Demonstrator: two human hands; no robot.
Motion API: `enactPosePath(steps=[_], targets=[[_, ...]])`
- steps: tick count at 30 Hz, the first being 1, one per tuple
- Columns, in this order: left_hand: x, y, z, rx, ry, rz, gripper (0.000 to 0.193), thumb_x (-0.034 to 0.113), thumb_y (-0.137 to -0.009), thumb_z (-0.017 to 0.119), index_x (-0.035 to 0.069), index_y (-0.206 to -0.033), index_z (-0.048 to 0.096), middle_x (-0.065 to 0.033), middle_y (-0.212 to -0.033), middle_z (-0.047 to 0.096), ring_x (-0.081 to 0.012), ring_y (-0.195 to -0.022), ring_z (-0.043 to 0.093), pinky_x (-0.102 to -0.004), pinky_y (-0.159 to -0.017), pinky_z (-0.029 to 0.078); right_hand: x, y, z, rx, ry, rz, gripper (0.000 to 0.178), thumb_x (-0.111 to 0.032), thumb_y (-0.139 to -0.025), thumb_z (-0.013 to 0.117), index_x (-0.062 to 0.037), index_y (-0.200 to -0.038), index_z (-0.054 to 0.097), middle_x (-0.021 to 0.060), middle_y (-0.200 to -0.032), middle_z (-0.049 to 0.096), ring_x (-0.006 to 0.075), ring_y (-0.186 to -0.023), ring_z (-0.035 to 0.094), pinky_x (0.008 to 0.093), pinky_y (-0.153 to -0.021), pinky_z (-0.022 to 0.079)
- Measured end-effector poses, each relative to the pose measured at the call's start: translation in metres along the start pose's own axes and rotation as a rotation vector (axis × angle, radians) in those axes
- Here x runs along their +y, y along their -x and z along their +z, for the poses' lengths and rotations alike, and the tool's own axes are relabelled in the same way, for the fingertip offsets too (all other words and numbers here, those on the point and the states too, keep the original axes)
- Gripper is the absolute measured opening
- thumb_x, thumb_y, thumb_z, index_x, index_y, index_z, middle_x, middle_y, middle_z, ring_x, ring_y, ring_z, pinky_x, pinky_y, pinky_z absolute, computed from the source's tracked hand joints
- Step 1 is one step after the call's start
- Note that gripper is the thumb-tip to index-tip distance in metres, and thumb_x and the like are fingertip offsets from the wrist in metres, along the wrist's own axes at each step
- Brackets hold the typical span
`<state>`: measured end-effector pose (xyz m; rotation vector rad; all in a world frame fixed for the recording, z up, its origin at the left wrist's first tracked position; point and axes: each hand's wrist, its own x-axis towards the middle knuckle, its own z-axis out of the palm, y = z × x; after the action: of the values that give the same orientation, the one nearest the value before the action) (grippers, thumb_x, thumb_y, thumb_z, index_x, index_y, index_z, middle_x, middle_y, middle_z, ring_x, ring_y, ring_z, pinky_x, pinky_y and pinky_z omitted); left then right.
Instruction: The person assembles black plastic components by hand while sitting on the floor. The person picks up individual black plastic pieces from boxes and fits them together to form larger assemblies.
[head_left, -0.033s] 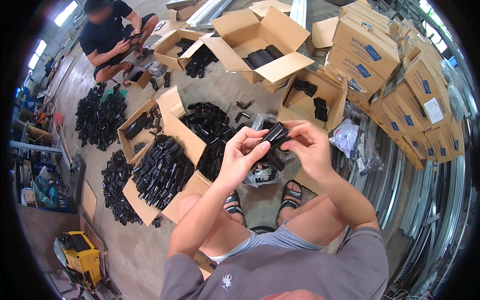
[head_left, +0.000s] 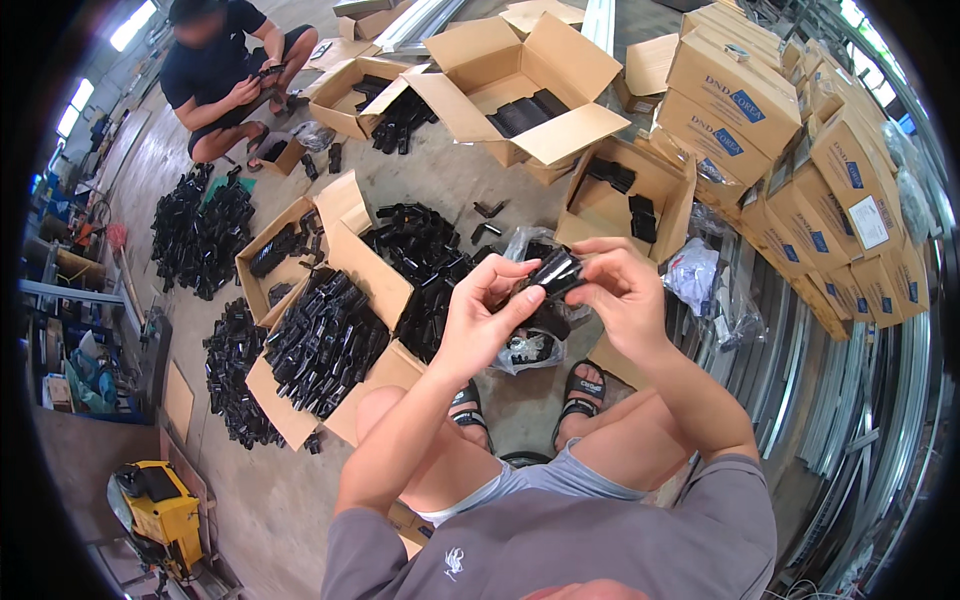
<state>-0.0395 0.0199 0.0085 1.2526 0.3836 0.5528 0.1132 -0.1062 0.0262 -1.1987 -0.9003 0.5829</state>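
Note:
Between my two hands is a shiny black angled plastic piece [head_left: 556, 268], raised above the floor. My left hand [head_left: 490, 305] pinches its left side between thumb and fingers. At its right end, the thumb and fingers of my right hand [head_left: 620, 285] close on it. Just beneath, a clear plastic bag [head_left: 528, 350] with black pieces inside lies in front of my sandalled feet, partly covered by my hands. Left of my hands spreads a pile of similar black pieces [head_left: 415, 250]. Two loose black brackets [head_left: 487, 231] lie on the floor beyond them.
An open carton [head_left: 385, 290] heaped with black pieces stands left. Other open cartons [head_left: 560, 140] stand ahead, beside stacked closed boxes [head_left: 725, 110]. Long metal profiles [head_left: 800, 400] lie right. A co-worker [head_left: 215, 80] squats far left near another black pile [head_left: 205, 235]. A yellow machine [head_left: 165, 510] is lower left.
The black piece has turned slightly between my fingers, and my right hand has shifted a little. Everything else looks the same.

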Motion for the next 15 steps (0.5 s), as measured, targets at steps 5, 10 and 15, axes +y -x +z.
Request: enactPosePath(steps=[5, 10, 15], targets=[[0.011, 0.009, 0.004, -0.011, -0.241, 0.277, 0.029, 0.008, -0.084, 0.077, -0.001, -0.111, 0.067, -0.0114, -0.107, 0.070, -0.0140, -0.089, 0.065, -0.0282, -0.079, 0.050, -0.005, 0.009, -0.009, 0.025, 0.348, -0.343, 0.030, 0.003, -0.066, 0.086, -0.0048, -0.085, 0.065, 0.0092, -0.102, 0.062, 0.0161, -0.087, 0.064, 0.0263, -0.071, 0.054], [0.012, 0.009, 0.000, -0.051, -0.324, 0.449, 0.032, 0.007, -0.079, 0.080, -0.001, -0.108, 0.069, -0.0149, -0.106, 0.072, -0.0249, -0.095, 0.069, -0.0334, -0.084, 0.053, -0.012, 0.006, -0.005, -0.001, 0.395, -0.481, 0.034, -0.006, -0.060, 0.091, -0.0068, -0.083, 0.065, 0.0088, -0.098, 0.062, 0.0173, -0.081, 0.063, 0.0280, -0.067, 0.051], [0.019, 0.008, -0.001, -0.091, -0.358, 0.470, 0.029, 0.005, -0.079, 0.079, -0.003, -0.106, 0.069, -0.0168, -0.106, 0.072, -0.0262, -0.097, 0.072, -0.0330, -0.085, 0.054, -0.012, 0.005, -0.007, -0.012, 0.435, -0.515, 0.036, -0.010, -0.059, 0.092, -0.0070, -0.083, 0.065, 0.0090, -0.098, 0.061, 0.0176, -0.080, 0.063, 0.0279, -0.067, 0.052]])
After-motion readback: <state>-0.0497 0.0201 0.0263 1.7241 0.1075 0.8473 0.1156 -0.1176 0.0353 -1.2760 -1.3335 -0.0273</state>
